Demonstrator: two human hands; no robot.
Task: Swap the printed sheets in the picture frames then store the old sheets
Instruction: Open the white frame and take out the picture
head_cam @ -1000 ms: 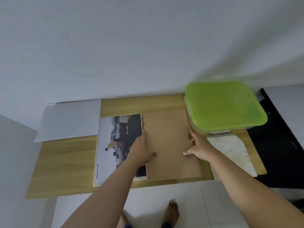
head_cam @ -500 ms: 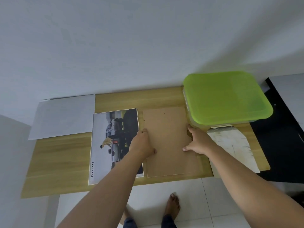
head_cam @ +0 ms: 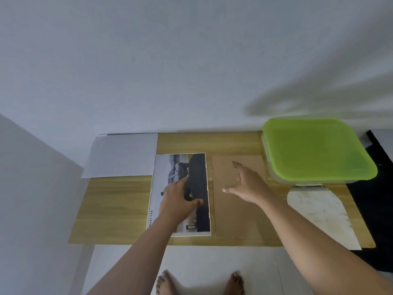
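A printed sheet with a car photo (head_cam: 197,169) lies flat in the middle of the wooden table (head_cam: 119,209). My left hand (head_cam: 178,199) rests on it with fingers spread. To its right lies a brown backing board (head_cam: 236,218). My right hand (head_cam: 244,184) hovers over that board, fingers straight and open, holding nothing. A blank white sheet (head_cam: 121,155) lies at the back left of the table. A worn, printed white sheet (head_cam: 319,211) lies at the right, partly under a box.
A clear storage box with a green lid (head_cam: 314,150) stands at the back right corner. A black surface (head_cam: 378,220) adjoins the table's right end. A grey wall runs behind and to the left. My bare feet (head_cam: 200,282) stand on the white floor tiles.
My left hand moved from the board's left edge onto the car print. My right hand lifted off the board's right edge and opened above it. The view shifted.
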